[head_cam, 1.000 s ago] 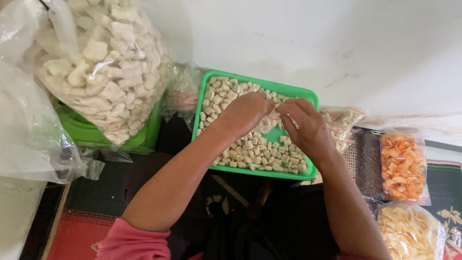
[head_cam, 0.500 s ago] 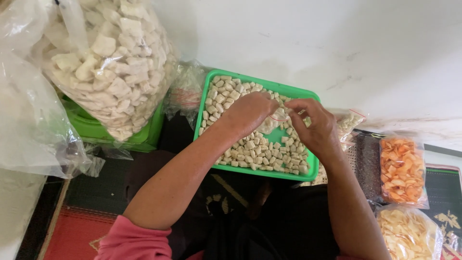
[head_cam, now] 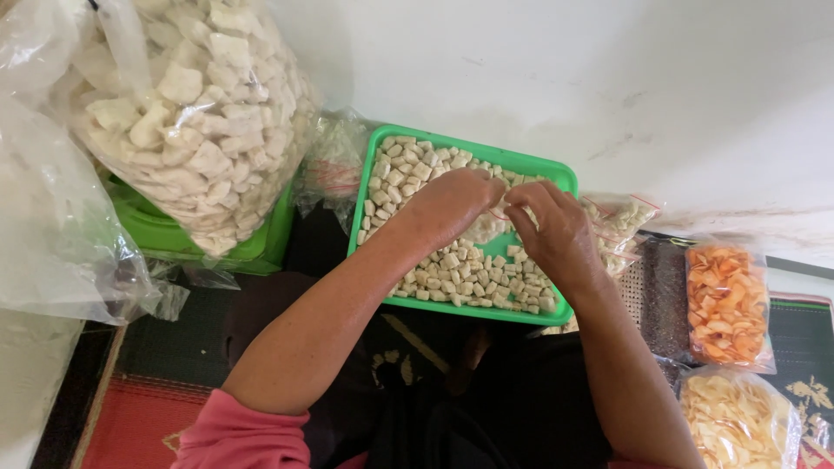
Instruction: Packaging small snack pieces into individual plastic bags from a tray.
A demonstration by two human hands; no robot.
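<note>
A green rectangular tray rests on my lap, filled with several small pale cracker pieces. My left hand reaches over the tray with its fingers bent together at the far right side. My right hand meets it there, fingertips pinched close to the left fingertips. A thin clear plastic bag seems to be held between both hands, though it is hard to make out. A bare green patch of tray shows just below the hands.
A large clear bag of white chunky crackers sits on a green bin at the left. Sealed packets lie at the right: orange chips, pale chips, a dark packet. A white wall rises behind.
Both hands have lifted a little and drawn together at the tray's far right, fingertips now nearly touching. The tray has stayed in place.
</note>
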